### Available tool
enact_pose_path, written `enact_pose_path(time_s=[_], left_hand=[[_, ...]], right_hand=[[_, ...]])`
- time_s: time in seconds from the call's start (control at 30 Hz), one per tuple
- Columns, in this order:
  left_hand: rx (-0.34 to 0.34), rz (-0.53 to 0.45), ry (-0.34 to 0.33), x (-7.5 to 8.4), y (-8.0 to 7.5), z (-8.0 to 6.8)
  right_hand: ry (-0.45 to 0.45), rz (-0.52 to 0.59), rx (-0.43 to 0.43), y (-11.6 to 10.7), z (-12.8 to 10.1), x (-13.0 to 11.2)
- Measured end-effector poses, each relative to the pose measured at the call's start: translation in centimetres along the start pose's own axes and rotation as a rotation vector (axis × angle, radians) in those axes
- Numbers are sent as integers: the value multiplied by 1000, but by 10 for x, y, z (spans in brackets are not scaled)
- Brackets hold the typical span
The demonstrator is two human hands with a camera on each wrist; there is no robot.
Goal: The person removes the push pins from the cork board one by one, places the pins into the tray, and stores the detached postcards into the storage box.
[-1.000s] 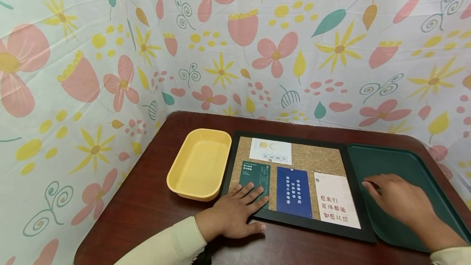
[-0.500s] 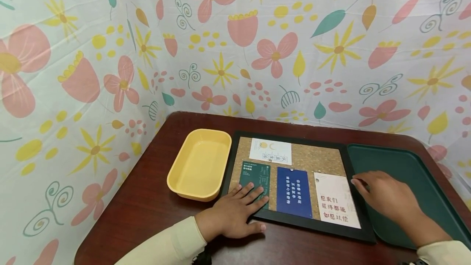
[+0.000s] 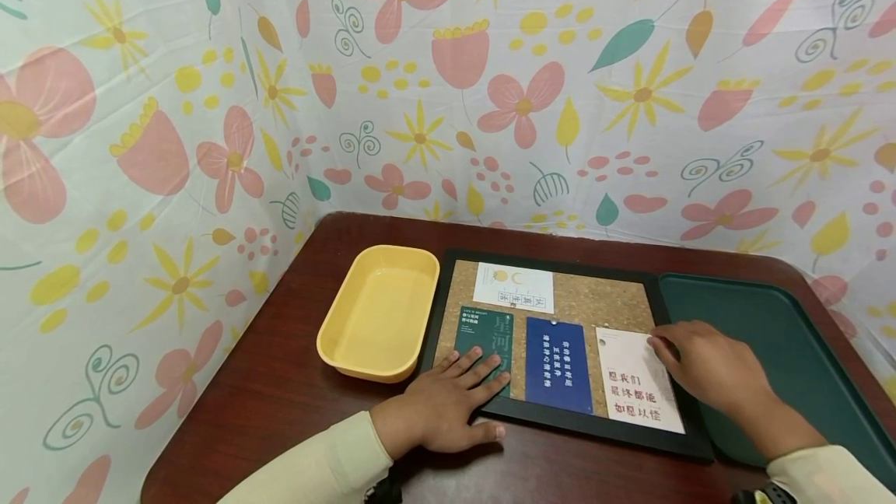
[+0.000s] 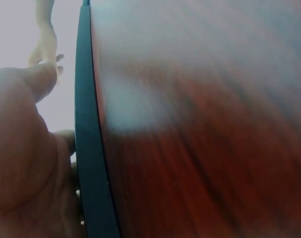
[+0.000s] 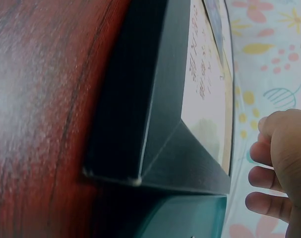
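Observation:
A cork board in a black frame (image 3: 560, 259) lies on the dark wooden table (image 3: 294, 379). On it are a white card (image 3: 514, 288) at the top, then a green card (image 3: 479, 329), a blue card (image 3: 556, 364) and a white card with red writing (image 3: 630, 391) in a row. My left hand (image 3: 451, 399) lies flat, fingers on the green card and palm over the frame's near rim. My right hand (image 3: 703, 368) reaches across the frame's right rim, and its relaxed fingertips touch the red-lettered card's right edge. In the right wrist view, loosely bent fingers (image 5: 274, 163) hover by the frame's corner (image 5: 160, 139).
An empty yellow tray (image 3: 381, 309) sits left of the board. A dark green tray (image 3: 777, 333) lies to its right, partly under my right forearm. Flowered cloth (image 3: 490, 84) walls the table at the back and left. The left wrist view shows my palm (image 4: 21, 163) against the frame's edge (image 4: 88, 148).
My right hand has slid left from the green tray, over the frame's right rim, onto the red-lettered white card. The left hand has stayed still.

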State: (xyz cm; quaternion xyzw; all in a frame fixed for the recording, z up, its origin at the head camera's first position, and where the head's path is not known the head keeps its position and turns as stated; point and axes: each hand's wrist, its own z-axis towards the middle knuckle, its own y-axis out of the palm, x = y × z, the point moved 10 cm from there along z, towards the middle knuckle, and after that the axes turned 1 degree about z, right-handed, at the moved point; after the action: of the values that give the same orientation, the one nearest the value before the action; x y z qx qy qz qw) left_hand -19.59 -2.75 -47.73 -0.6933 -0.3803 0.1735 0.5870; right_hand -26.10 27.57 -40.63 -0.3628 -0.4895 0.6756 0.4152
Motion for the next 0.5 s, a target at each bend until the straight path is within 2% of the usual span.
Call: enact_pose_path(time_s=[0.23, 0.5], left_hand=[[3, 27, -3, 0, 2, 1], [3, 8, -2, 1, 0, 0]], right_hand=[[-14, 3, 23, 0, 3, -5], [-16, 0, 27, 3, 6, -10]])
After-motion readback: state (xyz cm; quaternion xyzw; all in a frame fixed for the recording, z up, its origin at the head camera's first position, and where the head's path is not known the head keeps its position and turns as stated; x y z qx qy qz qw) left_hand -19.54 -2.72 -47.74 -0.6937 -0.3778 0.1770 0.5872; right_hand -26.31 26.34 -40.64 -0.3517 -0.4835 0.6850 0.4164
